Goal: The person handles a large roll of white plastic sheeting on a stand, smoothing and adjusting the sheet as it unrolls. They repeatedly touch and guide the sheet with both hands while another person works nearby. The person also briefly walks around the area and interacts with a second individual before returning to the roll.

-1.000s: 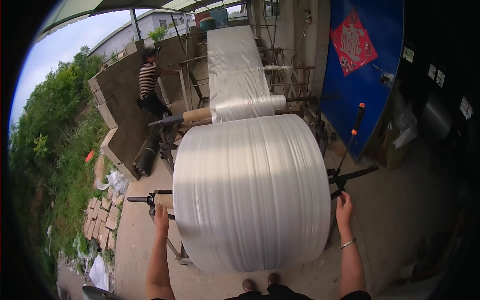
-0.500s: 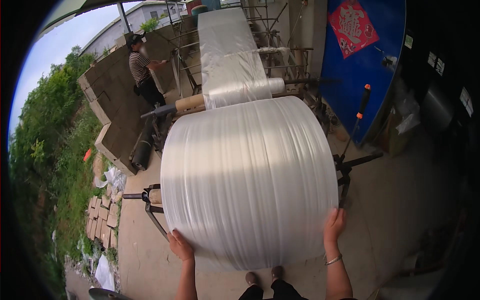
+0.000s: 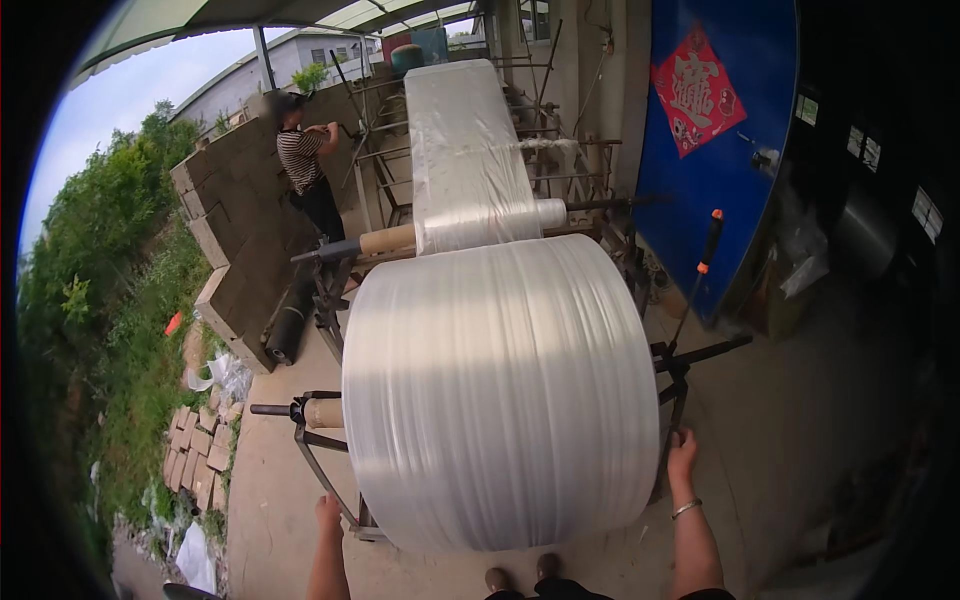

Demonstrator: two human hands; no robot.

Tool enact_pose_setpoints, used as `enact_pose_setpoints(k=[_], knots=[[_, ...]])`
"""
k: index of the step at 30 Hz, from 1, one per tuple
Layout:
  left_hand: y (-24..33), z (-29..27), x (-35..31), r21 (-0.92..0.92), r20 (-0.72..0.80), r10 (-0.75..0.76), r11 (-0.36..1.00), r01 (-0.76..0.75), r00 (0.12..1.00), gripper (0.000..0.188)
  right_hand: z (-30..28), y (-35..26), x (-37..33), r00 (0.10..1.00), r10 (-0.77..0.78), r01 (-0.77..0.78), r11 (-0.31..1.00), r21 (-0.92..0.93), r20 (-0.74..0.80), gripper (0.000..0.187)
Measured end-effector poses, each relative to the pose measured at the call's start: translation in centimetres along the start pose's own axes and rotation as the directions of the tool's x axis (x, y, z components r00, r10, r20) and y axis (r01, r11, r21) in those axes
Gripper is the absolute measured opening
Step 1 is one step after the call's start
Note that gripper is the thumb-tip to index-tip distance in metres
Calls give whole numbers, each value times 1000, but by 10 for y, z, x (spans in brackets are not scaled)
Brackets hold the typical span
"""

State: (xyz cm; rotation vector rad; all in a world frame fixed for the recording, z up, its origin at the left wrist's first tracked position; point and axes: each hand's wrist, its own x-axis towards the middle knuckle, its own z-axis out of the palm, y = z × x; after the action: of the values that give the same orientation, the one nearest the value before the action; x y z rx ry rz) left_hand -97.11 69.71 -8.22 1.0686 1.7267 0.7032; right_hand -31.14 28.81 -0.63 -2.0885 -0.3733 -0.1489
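Note:
In front of me, a large roll of clear plastic film (image 3: 500,400) hangs on a metal stand (image 3: 318,462), a cardboard core (image 3: 323,413) poking out at its left. My left hand (image 3: 329,512) is low beside the stand's left leg, apart from the film. Its fingers look curled, but what they hold is hidden. Beyond the roll's lower right edge, my right hand (image 3: 683,458) is near the stand's right leg, a bracelet on the wrist. Those fingers also look closed, with their contents unclear. A sheet of film (image 3: 465,150) runs away behind the roll over a smaller roller.
Another person (image 3: 302,160) in a striped top stands by a block wall (image 3: 235,240) at the far left. An orange-tipped screwdriver (image 3: 712,240) stands upright near a rod (image 3: 705,352) sticking out right. A blue door (image 3: 700,190) is behind; loose bricks (image 3: 200,450) lie left.
Both hands have come off the roll's sides and moved outward, the left one also lower. My view has tilted up, so the roll sits lower. The other person has raised their arms.

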Motion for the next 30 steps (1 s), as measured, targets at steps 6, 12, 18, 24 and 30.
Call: enact_pose_setpoints(k=[6,12,18,24,30], knots=[[330,104,-3,-8,65,701,712,-702,710,46,68,-258,157,939,-312,333,930,-154,147,50],[330,147,-76,551,-150,459,774,-312,876,77,82,-271,104,989,18,43,911,-410,144,62],[29,110,-161,216,-427,598,796,-565,679,54,25,-53,-94,974,-171,163,985,-62,-148,34],[-180,35,-165,668,710,-278,555,-495,647,50,-19,98,-193,906,234,-70,904,-422,352,30],[-73,3,7,323,-24,314,901,-290,949,34,-13,50,-43,998,3,18,955,-296,69,22]])
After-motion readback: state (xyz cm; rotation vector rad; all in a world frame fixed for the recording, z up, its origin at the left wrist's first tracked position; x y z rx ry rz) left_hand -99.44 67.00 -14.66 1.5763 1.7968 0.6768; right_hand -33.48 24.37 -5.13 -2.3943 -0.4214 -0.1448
